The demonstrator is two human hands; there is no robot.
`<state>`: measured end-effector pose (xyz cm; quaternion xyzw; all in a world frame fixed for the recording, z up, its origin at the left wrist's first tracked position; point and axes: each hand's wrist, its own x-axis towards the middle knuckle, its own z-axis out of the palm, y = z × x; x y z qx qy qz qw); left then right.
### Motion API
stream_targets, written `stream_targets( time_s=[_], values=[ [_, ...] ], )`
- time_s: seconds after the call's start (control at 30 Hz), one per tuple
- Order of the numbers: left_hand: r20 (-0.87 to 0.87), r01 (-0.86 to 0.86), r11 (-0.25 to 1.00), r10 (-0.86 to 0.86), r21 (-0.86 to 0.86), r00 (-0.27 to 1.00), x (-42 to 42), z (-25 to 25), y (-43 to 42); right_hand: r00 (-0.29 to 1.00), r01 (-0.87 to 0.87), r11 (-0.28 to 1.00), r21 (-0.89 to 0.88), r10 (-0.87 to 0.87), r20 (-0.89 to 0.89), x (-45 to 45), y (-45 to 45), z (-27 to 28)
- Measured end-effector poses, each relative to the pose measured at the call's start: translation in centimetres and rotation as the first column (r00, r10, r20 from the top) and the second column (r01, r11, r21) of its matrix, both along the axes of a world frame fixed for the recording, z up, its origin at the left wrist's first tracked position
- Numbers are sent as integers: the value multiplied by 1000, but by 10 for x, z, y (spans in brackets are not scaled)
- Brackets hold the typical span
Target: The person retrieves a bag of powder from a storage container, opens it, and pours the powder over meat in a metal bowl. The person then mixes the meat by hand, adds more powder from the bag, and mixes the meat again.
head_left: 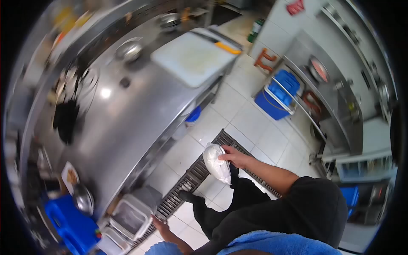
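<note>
My right hand (233, 156) is closed around a white, rounded plastic-wrapped package (216, 163), held above the floor drain. What is inside the wrapping cannot be made out. Low on the left, my left hand (160, 224) grips the near edge of a white translucent plastic container (147, 222), its fingers partly hidden by the rim. The container is tilted in view, at the end of the steel table. A second plastic container (114, 240) lies beside it, close to a blue plastic crate or bin (71, 223).
A long steel table (140, 102) runs along the left, carrying a white cutting board (187, 59) with a yellow-handled knife (227, 47) and metal bowls (129, 49). A metal drain grate (187, 182) crosses the tiled floor. A blue cooler (274, 102) stands under the right-hand counter.
</note>
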<state>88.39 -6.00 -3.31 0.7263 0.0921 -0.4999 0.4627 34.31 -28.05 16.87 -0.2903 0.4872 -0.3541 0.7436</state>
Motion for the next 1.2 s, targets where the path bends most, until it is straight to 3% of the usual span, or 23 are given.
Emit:
stream_targets(
  time_s=[0.07, 0.1, 0.17, 0.2, 0.27, 0.3, 0.33, 0.4, 0.43, 0.47, 0.53, 0.57, 0.63, 0.67, 0.77, 0.9, 1.03, 1.07, 1.2],
  values=[
    [10, 296, 955, -296, -20, 955, -42, 1, -12, 983, 166, 986, 22, -167, 76, -67, 11, 13],
    [-73, 448, 893, -445, 29, 892, -77, 20, -37, 964, 257, 966, 29, -259, 69, -100, 18, 16],
    [-114, 573, 819, -569, 6, 814, -167, 36, -96, 869, 481, 875, 58, -484, 102, -168, 28, 39],
    [-137, 670, 741, -669, -47, 731, -230, 68, -132, 821, 562, 827, 13, -560, 109, -204, 33, 32],
    [22, 855, 440, -886, -275, 464, -373, 150, -205, 710, 704, 709, -27, -704, 3, -267, 42, 72],
    [46, 892, 338, -929, -299, 368, -449, 208, -235, 645, 750, 653, -106, -757, -103, -297, 42, 87],
    [213, 891, 128, -947, -435, 240, -504, 205, -264, 570, 776, 604, -181, -795, -207, -321, 43, 99],
    [404, 833, -216, -915, -509, 9, -626, 288, -298, 435, 755, 538, -376, -839, -327, -362, 38, 135],
    [503, 740, -384, -861, -553, -71, -678, 326, -305, 322, 744, 444, -500, -893, -314, -377, 29, 146],
    [493, 665, -438, -862, -605, -119, -722, 345, -312, 276, 706, 513, -489, -835, -477, -389, 27, 173],
    [323, 563, -351, -934, -748, -154, -787, 367, -322, 269, 648, 466, -603, -880, -392, -407, 15, 187],
    [363, 576, -371, -922, -729, -134, -809, 367, -327, 295, 603, 447, -661, -895, -335, -415, 12, 204],
    [452, 588, -416, -887, -694, -95, -849, 359, -342, 546, 631, 550, -547, -816, -190, -438, 11, 220],
    [345, 565, -305, -938, -766, -38, -862, 347, -347, 548, 583, 574, -574, -800, -244, -449, 13, 229],
    [56, 522, -102, -993, -847, -102, -882, 344, -361, 605, 574, 522, -631, -789, -102, -494, -1, 205],
    [-109, 405, 55, -988, -913, -111, -921, 324, -392, 459, 446, 576, -685, -804, -377, -547, -29, 201],
    [-165, 380, 104, -977, -919, -133, -964, 324, -432, 622, 505, 662, -554, -724, -298, -574, -65, 208],
    [-159, 396, 96, -979, -913, -131, -979, 325, -443, 561, 413, 695, -588, -703, -437, -581, -71, 217],
    [-236, 403, 148, -955, -903, -180, -1036, 323, -477, 454, 187, 733, -654, -655, -605, -622, -100, 236]
  ],
)
